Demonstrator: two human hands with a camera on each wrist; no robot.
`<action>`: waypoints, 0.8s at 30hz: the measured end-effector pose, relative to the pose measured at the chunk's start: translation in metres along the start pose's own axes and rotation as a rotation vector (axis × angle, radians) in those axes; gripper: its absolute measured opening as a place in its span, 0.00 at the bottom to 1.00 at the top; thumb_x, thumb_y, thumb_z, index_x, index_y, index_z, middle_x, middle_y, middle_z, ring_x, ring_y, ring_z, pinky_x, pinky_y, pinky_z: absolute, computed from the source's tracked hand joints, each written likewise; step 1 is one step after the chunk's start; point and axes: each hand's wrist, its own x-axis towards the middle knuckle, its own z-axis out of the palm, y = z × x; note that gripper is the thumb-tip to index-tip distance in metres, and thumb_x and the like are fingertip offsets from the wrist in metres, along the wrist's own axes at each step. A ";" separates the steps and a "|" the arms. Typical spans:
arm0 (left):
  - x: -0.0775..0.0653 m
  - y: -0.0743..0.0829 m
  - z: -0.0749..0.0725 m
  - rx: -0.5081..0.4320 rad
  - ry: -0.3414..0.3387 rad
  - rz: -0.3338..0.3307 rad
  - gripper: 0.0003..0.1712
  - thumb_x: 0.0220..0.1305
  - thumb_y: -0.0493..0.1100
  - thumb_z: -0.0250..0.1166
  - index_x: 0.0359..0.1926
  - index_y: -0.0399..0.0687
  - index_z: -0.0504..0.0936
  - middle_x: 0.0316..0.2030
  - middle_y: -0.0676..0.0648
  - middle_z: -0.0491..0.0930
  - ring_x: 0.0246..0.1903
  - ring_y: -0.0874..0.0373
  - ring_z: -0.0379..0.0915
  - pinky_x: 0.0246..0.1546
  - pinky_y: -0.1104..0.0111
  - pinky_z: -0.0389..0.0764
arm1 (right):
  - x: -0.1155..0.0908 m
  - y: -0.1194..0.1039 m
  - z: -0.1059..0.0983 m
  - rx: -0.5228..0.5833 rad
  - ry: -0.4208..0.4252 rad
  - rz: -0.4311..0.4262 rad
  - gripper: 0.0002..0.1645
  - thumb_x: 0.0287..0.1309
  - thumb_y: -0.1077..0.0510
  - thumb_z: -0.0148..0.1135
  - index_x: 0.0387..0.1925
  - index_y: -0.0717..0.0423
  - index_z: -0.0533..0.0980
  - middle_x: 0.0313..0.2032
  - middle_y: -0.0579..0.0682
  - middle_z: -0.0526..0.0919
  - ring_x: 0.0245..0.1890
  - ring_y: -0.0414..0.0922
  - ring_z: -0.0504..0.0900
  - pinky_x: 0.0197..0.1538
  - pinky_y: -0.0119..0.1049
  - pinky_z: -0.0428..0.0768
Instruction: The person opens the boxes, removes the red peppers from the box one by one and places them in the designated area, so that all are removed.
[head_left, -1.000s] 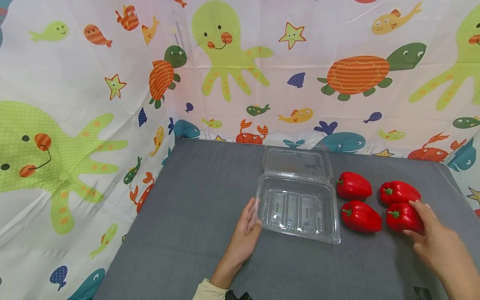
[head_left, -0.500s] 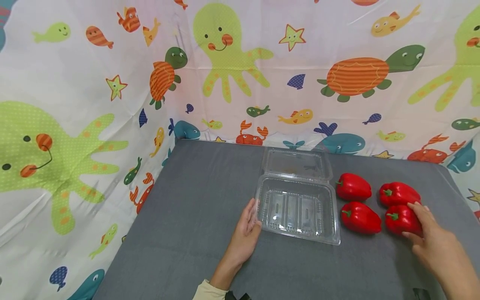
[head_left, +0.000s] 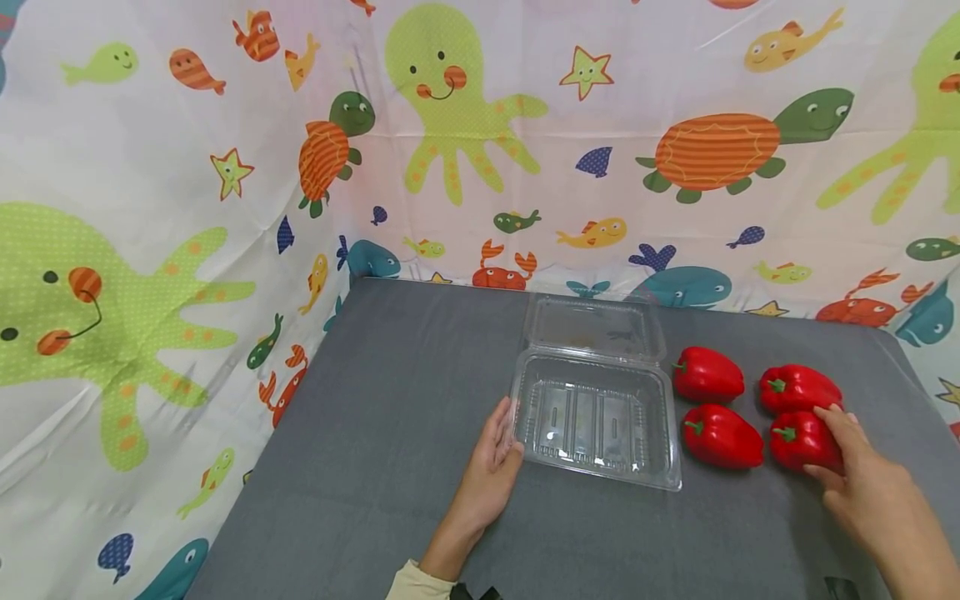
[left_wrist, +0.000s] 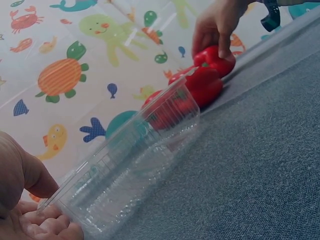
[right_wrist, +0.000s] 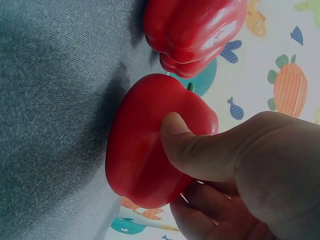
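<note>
In the head view a clear plastic clamshell container (head_left: 592, 471) lies with its lid (head_left: 596, 329) folded back toward the wall. My left hand (head_left: 483, 479) pinches the left rim of the container's base, thumb above and fingers below, as the left wrist view shows. Over on the right, my right hand (head_left: 873, 492) grips a red bell pepper (right_wrist: 145, 135) between thumb and fingers. That pepper still appears low at the tabletop. Three more red peppers lie nearby: one (head_left: 798, 387) just behind it, and two (head_left: 707, 373) beside the container, the nearer one (head_left: 722, 436) in front.
A grey cloth (head_left: 390, 417) covers the tabletop. Behind and to the left hangs a white curtain (head_left: 480, 175) printed with sea animals, meeting the table's far edge. A small dark object (head_left: 842, 587) shows at the bottom right.
Almost nothing differs. The right hand and its pepper have shifted very slightly left and toward me; the left hand and container keep their place.
</note>
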 end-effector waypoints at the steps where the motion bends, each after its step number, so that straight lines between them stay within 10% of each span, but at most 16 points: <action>1: 0.000 0.000 0.000 -0.001 -0.001 0.001 0.40 0.80 0.28 0.49 0.85 0.42 0.45 0.84 0.42 0.47 0.83 0.50 0.40 0.80 0.61 0.51 | 0.000 0.000 0.000 -0.003 0.001 0.001 0.67 0.49 0.73 0.77 0.81 0.68 0.44 0.71 0.85 0.48 0.52 0.83 0.66 0.37 0.67 0.85; 24: 0.000 0.002 -0.002 -0.015 -0.010 -0.016 0.40 0.80 0.29 0.49 0.85 0.44 0.45 0.84 0.41 0.45 0.83 0.49 0.39 0.80 0.59 0.50 | 0.001 -0.001 0.002 -0.002 -0.027 -0.027 0.68 0.49 0.74 0.77 0.81 0.69 0.43 0.74 0.81 0.47 0.61 0.82 0.61 0.43 0.73 0.81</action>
